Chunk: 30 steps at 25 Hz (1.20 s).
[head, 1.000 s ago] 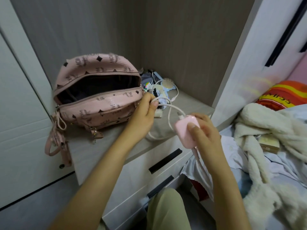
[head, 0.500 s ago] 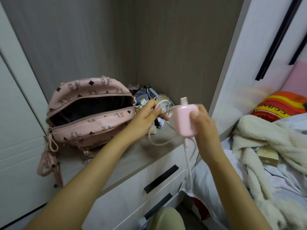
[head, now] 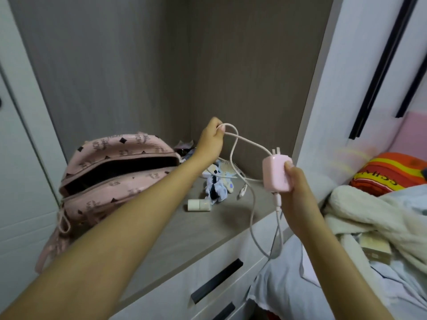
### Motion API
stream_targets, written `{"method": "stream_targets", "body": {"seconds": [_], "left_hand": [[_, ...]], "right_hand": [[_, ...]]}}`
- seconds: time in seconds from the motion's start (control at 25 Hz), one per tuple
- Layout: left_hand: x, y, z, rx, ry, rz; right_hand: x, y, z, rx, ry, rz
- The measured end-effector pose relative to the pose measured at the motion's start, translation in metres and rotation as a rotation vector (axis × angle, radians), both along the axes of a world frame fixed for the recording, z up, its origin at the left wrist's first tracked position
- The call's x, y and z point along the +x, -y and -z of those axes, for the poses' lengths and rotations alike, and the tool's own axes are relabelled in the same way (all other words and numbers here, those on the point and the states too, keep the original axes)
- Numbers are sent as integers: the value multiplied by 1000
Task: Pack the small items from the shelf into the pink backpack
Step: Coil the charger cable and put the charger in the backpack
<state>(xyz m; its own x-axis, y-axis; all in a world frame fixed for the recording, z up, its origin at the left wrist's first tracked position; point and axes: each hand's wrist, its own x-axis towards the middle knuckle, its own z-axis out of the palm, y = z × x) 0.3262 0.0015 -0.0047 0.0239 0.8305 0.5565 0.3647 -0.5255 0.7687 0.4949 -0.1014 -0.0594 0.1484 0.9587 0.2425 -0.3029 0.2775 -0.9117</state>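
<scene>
Head view, looking forward and down. L hand (head: pixel 211 139), raised above the shelf (head: pixel 184 232), has its fingers curled round a loop of the white cable (head: pixel 248 144) and pinches it near the loop's top. R hand (head: pixel 298 188), held off the shelf's front-right edge, grips the pink charger (head: pixel 275 175) w/ thumb on its face and fingers behind; the prongs (head: pixel 276 150) point up. The cable runs from the L hand down toward the charger's top. More strands hang from the charger's underside and loop below shelf level in front of the drawers (head: pixel 217 280).

Pink backpack (head: pixel 115 176) stands at the shelf's left, main zip open, dark interior showing, straps (head: pixel 61 227) hanging over the front edge. Between backpack and rear corner lie small items: a white block (head: pixel 199 205), a blue-and-white soft toy (head: pixel 217 190) and what is prob. a hairbrush (head: pixel 228 163), partly hidden by the cable. At right, a cream blanket (head: pixel 369 215) and an orange pillow (head: pixel 390 172) lie on the bed (head: pixel 288 292).
</scene>
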Motion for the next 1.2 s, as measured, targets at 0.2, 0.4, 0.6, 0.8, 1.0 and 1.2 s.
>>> {"method": "stream_targets", "body": {"seconds": [0.2, 0.4, 0.6, 0.8, 1.0, 1.2], "left_hand": [[25, -12, -77, 147, 166, 148], [29, -6, -153, 274, 140, 179], [26, 22, -167, 305, 203, 282], [24, 62, -170, 36, 604, 650], [17, 108, -196, -4, 664, 788], [12, 139, -177, -23, 559, 685]], "right_hand": [[18, -4, -38, 202, 542, 50], [16, -17, -87, 272, 655, 138], [9, -1, -113, 416, 586, 145], [-5, 22, -150, 620, 284, 340], [-2, 41, -187, 593, 118, 326], [-1, 63, -185, 506, 109, 337]]}}
